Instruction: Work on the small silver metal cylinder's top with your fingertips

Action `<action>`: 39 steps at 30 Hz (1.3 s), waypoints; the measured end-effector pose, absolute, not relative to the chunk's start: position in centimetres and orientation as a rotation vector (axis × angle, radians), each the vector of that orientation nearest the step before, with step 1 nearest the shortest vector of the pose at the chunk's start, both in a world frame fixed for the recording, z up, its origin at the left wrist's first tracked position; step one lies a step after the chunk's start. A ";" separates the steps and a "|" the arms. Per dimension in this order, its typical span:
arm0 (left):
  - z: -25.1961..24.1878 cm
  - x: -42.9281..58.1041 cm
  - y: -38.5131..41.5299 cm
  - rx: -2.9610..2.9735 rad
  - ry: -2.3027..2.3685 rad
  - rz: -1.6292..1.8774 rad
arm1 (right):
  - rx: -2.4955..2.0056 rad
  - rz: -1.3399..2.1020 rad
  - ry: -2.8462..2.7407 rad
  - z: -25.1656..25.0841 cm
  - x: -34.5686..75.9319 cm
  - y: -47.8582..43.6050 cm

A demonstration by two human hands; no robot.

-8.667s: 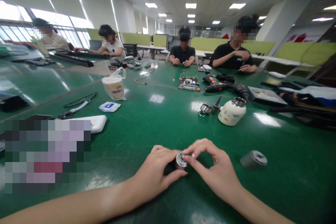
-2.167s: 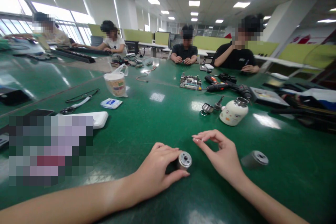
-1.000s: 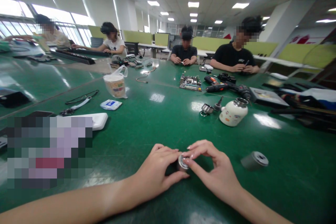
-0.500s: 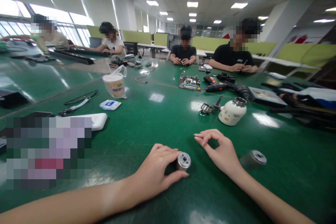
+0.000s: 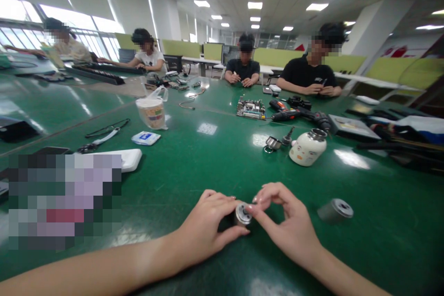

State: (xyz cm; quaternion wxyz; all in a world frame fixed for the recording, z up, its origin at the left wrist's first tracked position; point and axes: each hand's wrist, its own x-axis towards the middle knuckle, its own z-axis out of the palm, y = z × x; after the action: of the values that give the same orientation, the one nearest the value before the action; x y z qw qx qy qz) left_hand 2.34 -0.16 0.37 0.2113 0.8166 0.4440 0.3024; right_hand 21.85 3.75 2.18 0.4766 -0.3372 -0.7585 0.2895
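Note:
My left hand (image 5: 211, 219) is wrapped around a small silver metal cylinder (image 5: 242, 218) standing upright on the green table, thumb at the near side and fingers at the far side. The cylinder's round top face has a dark centre and small holes. Over its right edge is my right hand (image 5: 287, 217), thumb and forefinger pinched together with the thumb tip at the top face. Whatever lies between those fingertips is too small to make out. To the right, a second metal cylinder (image 5: 335, 210) of like shape rests on the table, touched by neither hand.
Beyond my right hand stand a cream bottle (image 5: 307, 148) with no lid on and a steel cap (image 5: 272, 143). Farther back are a circuit board (image 5: 250, 107) and power drills (image 5: 286, 114). A bagged cup (image 5: 152, 110) and a white packet (image 5: 145, 138) sit left; several people work around the table.
My right hand has come left and slightly down, bringing its pinched fingertips onto the top of the held cylinder. The left hand keeps its grip in place.

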 end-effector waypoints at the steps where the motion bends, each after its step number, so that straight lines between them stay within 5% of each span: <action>1: 0.4 2.3 -0.2 2.268 1.237 0.839 | -0.832 0.702 -1.775 2.2 21.9 3.8; 24: 0.4 2.2 -0.1 2.272 1.239 0.862 | -1.073 0.721 -1.921 -0.1 24.6 9.6; 39: 0.6 2.3 0.0 2.254 1.208 0.845 | -0.795 0.726 -2.029 2.8 22.0 4.1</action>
State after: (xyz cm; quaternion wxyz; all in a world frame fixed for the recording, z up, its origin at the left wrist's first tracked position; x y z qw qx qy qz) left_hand 2.29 -0.04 0.59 0.2223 0.8160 0.4372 0.3060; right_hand 21.99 4.06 2.77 0.4099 -0.3156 -0.8057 0.2884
